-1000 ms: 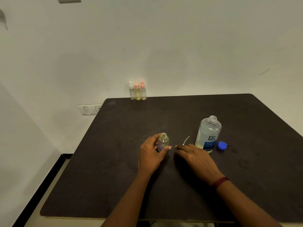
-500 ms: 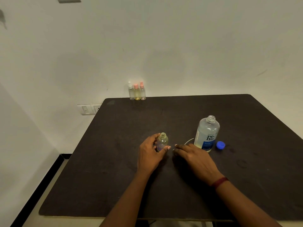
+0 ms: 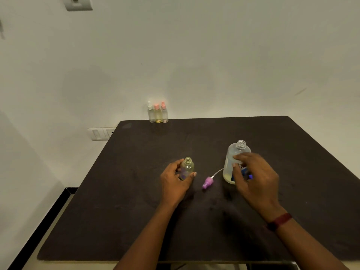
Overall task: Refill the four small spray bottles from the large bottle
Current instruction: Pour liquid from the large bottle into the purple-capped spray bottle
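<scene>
The left hand [image 3: 175, 182] grips 1 open spray bottle [image 3: 187, 168], upright on the table [image 3: 136, 211]. The right hand [image 3: 255, 178] curls against the uncapped large bottle [image 3: 230, 164]; whether it grasps it cannot be told. Between the hands lies a purple spray cap [image 3: 207, 182]. 3 capped spray bottles [image 3: 158, 114] stand far beyond the left hand.

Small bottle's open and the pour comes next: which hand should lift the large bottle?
Right. The right hand is at the large bottle, whose neck is uncapped; the left hand grips the small bottle, steadying it upright.
</scene>
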